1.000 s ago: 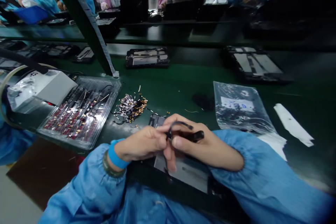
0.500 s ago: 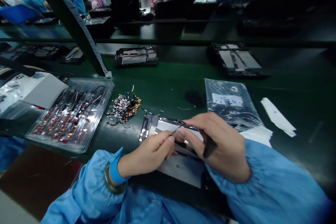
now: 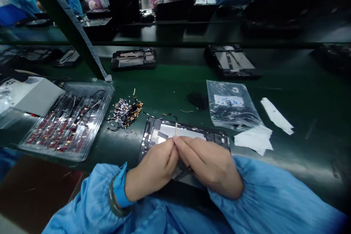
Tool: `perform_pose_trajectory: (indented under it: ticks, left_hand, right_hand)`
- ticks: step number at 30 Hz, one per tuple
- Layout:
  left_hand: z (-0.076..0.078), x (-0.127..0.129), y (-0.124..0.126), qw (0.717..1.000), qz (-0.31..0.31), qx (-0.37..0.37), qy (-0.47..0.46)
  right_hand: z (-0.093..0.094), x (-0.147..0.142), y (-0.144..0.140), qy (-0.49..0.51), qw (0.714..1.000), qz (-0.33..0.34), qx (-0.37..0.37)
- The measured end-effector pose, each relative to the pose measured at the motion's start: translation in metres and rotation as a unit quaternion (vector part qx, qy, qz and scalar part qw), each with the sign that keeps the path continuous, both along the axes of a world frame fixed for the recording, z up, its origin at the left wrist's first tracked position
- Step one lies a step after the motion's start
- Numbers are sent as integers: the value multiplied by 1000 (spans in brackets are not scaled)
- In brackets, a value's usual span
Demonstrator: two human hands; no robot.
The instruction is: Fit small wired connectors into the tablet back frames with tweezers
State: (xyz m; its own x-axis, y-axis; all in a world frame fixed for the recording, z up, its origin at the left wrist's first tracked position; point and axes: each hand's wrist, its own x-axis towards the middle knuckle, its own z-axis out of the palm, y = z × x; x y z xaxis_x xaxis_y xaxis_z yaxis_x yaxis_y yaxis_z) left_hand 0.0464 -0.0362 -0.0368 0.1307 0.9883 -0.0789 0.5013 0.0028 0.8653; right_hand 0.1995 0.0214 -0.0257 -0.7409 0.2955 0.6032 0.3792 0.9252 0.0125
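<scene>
An opened tablet (image 3: 218,138) lies flat before me, dark-framed with pale silver panels inside. Over its middle my left hand (image 3: 155,168) and my right hand (image 3: 212,166) meet, thumbs and index fingers pinched together. From the joined fingertips a thin pale strip (image 3: 176,128) sticks up. Both hands are closed; the fingers hide the strip's lower end. Below my right palm shows part of a dark slim tool (image 3: 183,173), its other end covered by the hand. A short dark cable (image 3: 172,116) lies at the tablet's far edge.
Left of the tablet are a pile of small cables (image 3: 125,112) and a clear tray (image 3: 67,124) of parts. A clear plastic bag (image 3: 233,104) and white paper pieces (image 3: 255,139) lie right. More opened tablets (image 3: 134,58) sit behind, below a raised shelf; co-workers are beyond.
My right hand has moved left and its fingertips now meet my left hand's. The dark tool has swung down under the palm. The pale strip now stands upright above the fingertips.
</scene>
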Motion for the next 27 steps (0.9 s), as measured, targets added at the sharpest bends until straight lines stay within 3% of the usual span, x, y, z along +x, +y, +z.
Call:
perform_pose_trajectory:
  ticks: [3, 5, 8, 15, 19, 21, 23, 25, 27]
  left_hand:
    - [-3, -7, -2, 1000, -9, 5, 28]
    - [-2, -11, -4, 999, 34, -33, -12]
    - [1, -14, -5, 993, 75, -73, -51]
    - [-1, 0, -13, 990, -16, 35, 133]
    - [-3, -2, -16, 986, -36, 23, 160]
    - [-3, -8, -16, 994, -7, -1, 106]
    - [-2, -16, -16, 996, 65, -55, -30]
    - [-1, -21, -17, 959, 137, -125, -215]
    - [0, -20, -18, 898, 157, -177, -372]
  right_hand:
    - [-7, -2, 0, 0, 999, -33, -6]
    - [-9, -1, 1, 38, 997, -49, -36]
    - [-7, 1, -2, 65, 996, -17, -55]
    - [-9, -4, -10, -17, 999, 20, -34]
    - [-13, -5, -11, 9, 997, 20, -76]
    - [-12, 0, -11, 43, 992, 7, -117]
    - [-10, 6, -11, 89, 985, -24, -149]
    - [-8, 12, -11, 115, 979, -50, -162]
    - [-8, 13, -15, 108, 980, -45, -161]
